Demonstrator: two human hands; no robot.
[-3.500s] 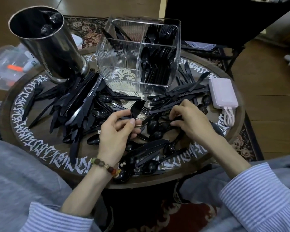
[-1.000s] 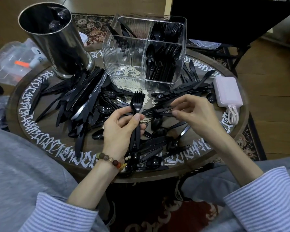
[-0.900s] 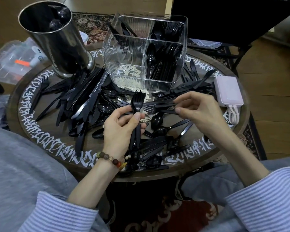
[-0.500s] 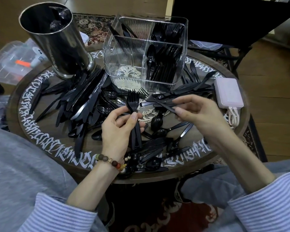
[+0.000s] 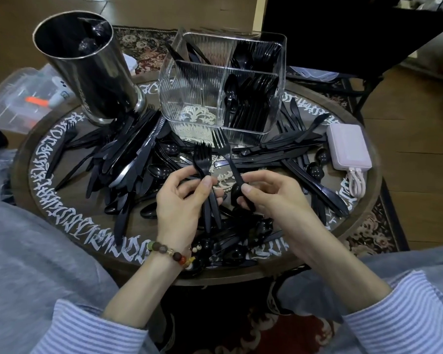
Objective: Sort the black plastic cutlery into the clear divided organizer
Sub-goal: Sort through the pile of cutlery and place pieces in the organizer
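1. The left hand [image 5: 182, 200] pinches a small bunch of black plastic forks [image 5: 202, 159] between thumb and fingers, tines pointing up and away, handles running down past the palm.
2. The right hand [image 5: 269, 198] pinches the handle of a single black fork [image 5: 223, 149] between thumb and forefinger; its tines stand just beside those of the left hand's bunch, tilted slightly toward the organizer.
3. Both hands hover over the near middle of the round worktop [image 5: 69, 218], which bears white lettering round its rim.
4. The clear divided organizer [image 5: 197, 98] stands at the far middle of the worktop. Its near right compartment holds black spoons [image 5: 251, 103] standing on end, the far right one more black cutlery, the far left a few pieces; the near left looks bare.
5. Loose black cutlery covers the worktop: a heap of knives and forks [image 5: 128, 154] to the left, knives and spoons [image 5: 292, 154] lying across the right side, more spoons under the hands.
6. A shiny metal cylinder [image 5: 87, 70] stands at the far left, with dark pieces inside.
7. A pale pink power bank [image 5: 348, 146] with its white cable lies at the right edge.
8. A beaded bracelet [image 5: 169, 254] circles the left wrist.
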